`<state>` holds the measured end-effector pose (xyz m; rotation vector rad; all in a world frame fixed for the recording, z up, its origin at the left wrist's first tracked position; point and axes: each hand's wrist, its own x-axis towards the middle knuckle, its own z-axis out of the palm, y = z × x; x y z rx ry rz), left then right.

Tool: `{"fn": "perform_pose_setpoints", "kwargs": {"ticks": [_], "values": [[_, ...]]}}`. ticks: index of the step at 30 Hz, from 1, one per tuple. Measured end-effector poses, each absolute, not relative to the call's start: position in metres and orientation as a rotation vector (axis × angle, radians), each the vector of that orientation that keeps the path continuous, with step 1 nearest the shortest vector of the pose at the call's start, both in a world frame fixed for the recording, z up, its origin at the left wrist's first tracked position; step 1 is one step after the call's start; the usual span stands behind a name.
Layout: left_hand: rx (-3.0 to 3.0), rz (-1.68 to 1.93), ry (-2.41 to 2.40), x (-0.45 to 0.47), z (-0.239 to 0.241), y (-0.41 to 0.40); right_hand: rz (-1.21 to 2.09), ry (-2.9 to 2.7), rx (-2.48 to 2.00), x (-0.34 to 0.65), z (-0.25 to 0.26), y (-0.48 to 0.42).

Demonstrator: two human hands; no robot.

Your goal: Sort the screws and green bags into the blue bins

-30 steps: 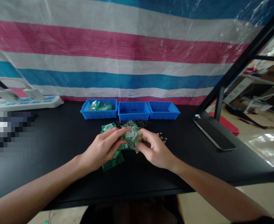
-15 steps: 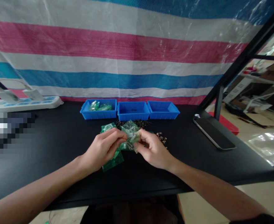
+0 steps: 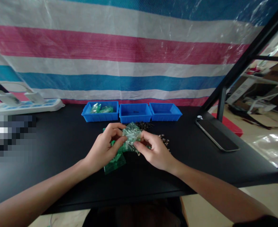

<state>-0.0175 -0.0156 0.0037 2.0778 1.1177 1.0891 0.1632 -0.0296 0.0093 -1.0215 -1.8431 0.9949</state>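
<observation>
Between my two hands is a crinkled clear-green plastic bag with small pale pieces inside that I cannot make out. My left hand pinches its left side between thumb and fingers. On the right side, the thumb and fingertips of my right hand are closed on the same bag. Under and beside my left hand lie more green plastic bags, partly hidden by it. Dark screws are heaped behind the held bag. Small shiny metal pieces lie just beyond my right hand.
Three blue bins stand along the back: the left bin holds green bags, the middle bin a small dark piece, then the right bin. A phone lies at right, a power strip at back left. A black frame post rises at right.
My left fingers have spread and shifted their hold on the bag, which now lies flatter and more in view. The right hand has barely moved.
</observation>
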Motion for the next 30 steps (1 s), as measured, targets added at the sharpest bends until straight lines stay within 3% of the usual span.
{"fn": "perform_pose_setpoints", "kwargs": {"ticks": [7,19,25,30], "values": [[1.837,1.059,0.965,-0.014,0.014,-0.018,1.254,-1.646,-1.008,0.164,0.01,-0.024],[1.372,0.905,0.99,-0.015,0.024,-0.012,1.141,-1.524,-1.006,0.165,0.008,-0.019],[0.928,0.804,0.819,-0.018,0.028,-0.011,0.77,-1.764,-0.956,0.163,0.007,-0.021],[0.978,0.884,0.889,-0.017,0.022,-0.012,0.497,-1.999,-0.894,0.163,0.012,-0.026]]}}
